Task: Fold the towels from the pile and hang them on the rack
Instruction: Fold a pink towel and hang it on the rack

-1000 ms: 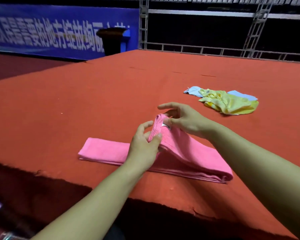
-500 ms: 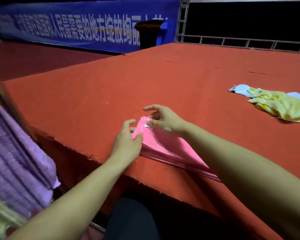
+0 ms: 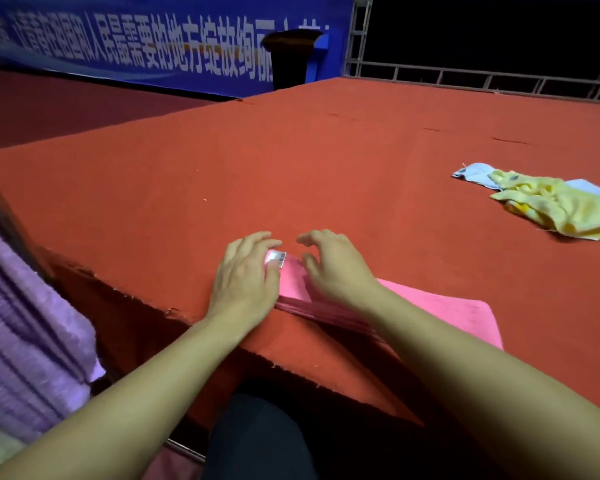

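One purple towel [image 3: 25, 327] hangs at the left. A second ago both hands pinched the pink towel's raised end; now it lies flat near the red table [image 3: 222, 168] edge, the left hand [image 3: 246, 275] and right hand [image 3: 333, 268] resting on it, fingers loosely spread. Two towels, blue [image 3: 471, 173] and yellow [image 3: 551, 206], lie heaped far right.

The folded pink terry towel [image 3: 440, 310] now lies flat on the surface; its raised end is down, and the left hand [image 3: 246, 275] and right hand [image 3: 336, 268] have let go, resting on it with fingers spread.
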### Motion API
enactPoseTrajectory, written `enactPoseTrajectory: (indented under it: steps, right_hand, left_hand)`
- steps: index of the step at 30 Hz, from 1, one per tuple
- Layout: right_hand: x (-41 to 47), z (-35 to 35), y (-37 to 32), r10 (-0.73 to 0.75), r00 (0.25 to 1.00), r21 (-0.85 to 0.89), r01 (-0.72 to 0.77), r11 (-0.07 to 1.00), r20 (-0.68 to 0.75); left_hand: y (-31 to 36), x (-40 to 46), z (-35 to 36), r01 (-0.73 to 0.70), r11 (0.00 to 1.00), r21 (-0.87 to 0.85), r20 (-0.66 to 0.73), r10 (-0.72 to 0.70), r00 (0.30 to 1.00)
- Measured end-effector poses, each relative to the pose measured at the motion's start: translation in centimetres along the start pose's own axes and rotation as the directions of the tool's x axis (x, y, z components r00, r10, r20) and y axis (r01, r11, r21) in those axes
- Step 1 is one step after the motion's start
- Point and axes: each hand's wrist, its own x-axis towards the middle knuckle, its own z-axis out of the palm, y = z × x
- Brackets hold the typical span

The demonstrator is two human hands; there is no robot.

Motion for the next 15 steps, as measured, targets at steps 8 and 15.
enactPoseTrajectory:
  steps: [8,15]
  right_hand:
    - [-6.5,-0.9,2.6,0.129,0.962,-0.289,-0.056,0.956,0.24]
    - [-9.2,-3.0,5.1,0.211,0.921,-0.337,-0.096,0.937,0.326]
  left_hand:
    - [0.4,0.2,2.1,-0.239,0.884,0.401,0.55,-0.024,0.835]
    - [0.4,0.2,2.1,-0.247,0.879,0.408,0.573,-0.036,0.818]
